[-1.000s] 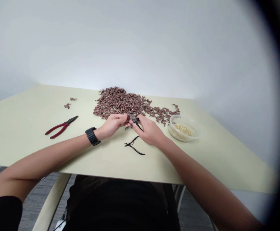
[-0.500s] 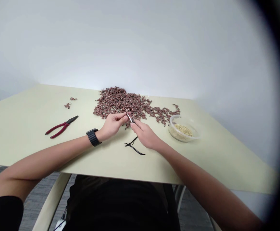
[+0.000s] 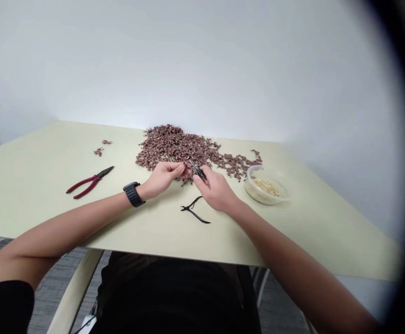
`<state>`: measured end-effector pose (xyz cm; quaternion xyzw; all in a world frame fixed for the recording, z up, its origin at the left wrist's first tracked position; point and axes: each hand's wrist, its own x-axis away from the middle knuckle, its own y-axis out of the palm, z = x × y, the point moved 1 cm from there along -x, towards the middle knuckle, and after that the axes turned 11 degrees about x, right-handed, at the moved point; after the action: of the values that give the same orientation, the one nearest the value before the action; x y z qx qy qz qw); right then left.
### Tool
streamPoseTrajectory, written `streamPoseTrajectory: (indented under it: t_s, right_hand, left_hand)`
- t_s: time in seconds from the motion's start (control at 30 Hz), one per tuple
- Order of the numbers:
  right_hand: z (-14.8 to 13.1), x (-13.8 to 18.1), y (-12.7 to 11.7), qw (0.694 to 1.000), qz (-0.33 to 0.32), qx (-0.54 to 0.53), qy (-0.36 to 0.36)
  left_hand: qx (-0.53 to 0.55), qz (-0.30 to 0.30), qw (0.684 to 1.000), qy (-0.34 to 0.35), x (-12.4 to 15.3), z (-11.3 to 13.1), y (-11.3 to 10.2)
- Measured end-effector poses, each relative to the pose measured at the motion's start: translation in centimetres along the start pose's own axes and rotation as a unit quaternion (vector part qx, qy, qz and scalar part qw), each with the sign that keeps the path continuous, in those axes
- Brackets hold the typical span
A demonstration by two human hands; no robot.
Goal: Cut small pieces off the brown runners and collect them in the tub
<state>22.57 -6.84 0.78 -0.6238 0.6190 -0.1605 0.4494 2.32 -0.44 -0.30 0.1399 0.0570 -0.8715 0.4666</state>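
My left hand (image 3: 163, 178) pinches a small reddish-brown piece (image 3: 186, 167), mostly covered by the fingers, in front of the pile. In my right hand (image 3: 219, 191) is a small pair of pliers (image 3: 197, 170) with metal jaws and dark handles. Their jaws point up and left, close beside the left fingertips; whether they touch the piece I cannot tell. Right behind both hands spreads a heap of small reddish-brown pieces (image 3: 179, 144) with shiny bits. Below the right hand, black nippers (image 3: 193, 212) lie with their handles apart.
Red-handled long-nose pliers (image 3: 90, 183) lie on the left of the pale table (image 3: 125, 246). Farther back are a few loose brown pieces (image 3: 99, 151). A clear round tub (image 3: 249, 185) with small golden bits (image 3: 266, 187) stands right. A white wall (image 3: 188, 69) rises behind.
My right hand has moved slightly right and up, drawing the pliers a little away from the left fingertips. The left hand keeps its pinch in nearly the same spot.
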Motion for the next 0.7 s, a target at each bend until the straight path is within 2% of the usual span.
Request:
streamPoseTrajectory:
  t_s: [0.1, 0.23, 0.7]
  right_hand:
    - [0.5, 0.0, -0.2, 0.993, 0.010, 0.103, -0.061]
    - [0.9, 0.0, -0.3, 0.986, -0.002, 0.138, -0.092]
    - [1.3, -0.2, -0.7, 0.984, -0.001, 0.159, -0.085]
  left_hand:
    - [0.112, -0.018, 0.993, -0.029, 0.1, -0.4, 0.5]
    - [0.177, -0.023, 0.982, -0.063, 0.1, -0.3, 0.7]
    - [0.201, -0.017, 0.976, -0.083, 0.1, 0.0, 0.6]
